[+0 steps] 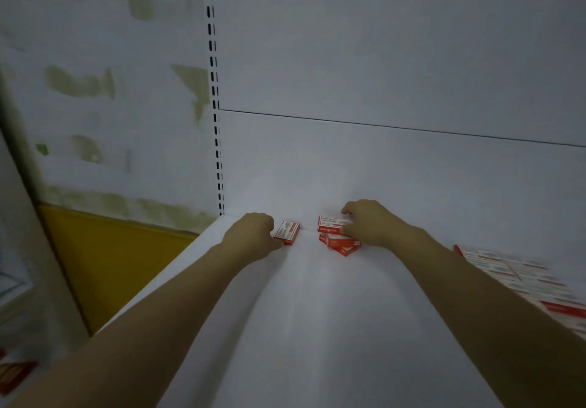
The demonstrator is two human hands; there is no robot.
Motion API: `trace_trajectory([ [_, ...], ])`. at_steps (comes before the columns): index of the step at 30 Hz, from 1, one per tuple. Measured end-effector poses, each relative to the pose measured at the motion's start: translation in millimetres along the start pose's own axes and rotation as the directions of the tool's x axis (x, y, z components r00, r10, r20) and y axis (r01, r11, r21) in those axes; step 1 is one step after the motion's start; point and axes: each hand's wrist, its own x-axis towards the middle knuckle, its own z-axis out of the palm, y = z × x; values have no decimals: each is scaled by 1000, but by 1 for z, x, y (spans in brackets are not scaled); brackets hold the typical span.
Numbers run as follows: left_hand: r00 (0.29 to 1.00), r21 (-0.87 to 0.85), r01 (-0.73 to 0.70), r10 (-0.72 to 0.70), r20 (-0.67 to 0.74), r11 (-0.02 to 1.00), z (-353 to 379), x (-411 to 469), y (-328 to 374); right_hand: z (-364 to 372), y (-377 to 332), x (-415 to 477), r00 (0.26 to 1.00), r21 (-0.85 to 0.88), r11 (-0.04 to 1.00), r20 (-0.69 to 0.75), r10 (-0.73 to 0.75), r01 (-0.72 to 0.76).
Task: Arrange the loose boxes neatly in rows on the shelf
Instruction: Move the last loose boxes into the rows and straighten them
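Both my arms reach to the back of a white shelf. My left hand has its fingers curled round the left edge of a single small red-and-white box lying flat. My right hand grips a second red-and-white box, held just above a small heap of two or three loose boxes. Rows of the same boxes lie flat along the shelf's right side, partly behind my right forearm.
The shelf's white back panel rises right behind the boxes. A slotted upright marks the shelf's left end. Beyond it are a patchy wall and a yellow panel. A red item shows at the bottom left.
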Motion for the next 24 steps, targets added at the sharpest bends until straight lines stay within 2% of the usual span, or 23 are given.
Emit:
trace_trajectory([
  [7,1000,-48,-12,13,17,999,6,15,-2,9,5,10,999,-23,999,40,-32,33],
  [16,996,-49,-81,82,20,995,4,25,18,-3,25,-14,999,-28,999,-44,-27,26],
  [24,968,-84,-244,248,35,966,8,30,98,-36,82,-74,986,-62,991,-127,110,-118],
])
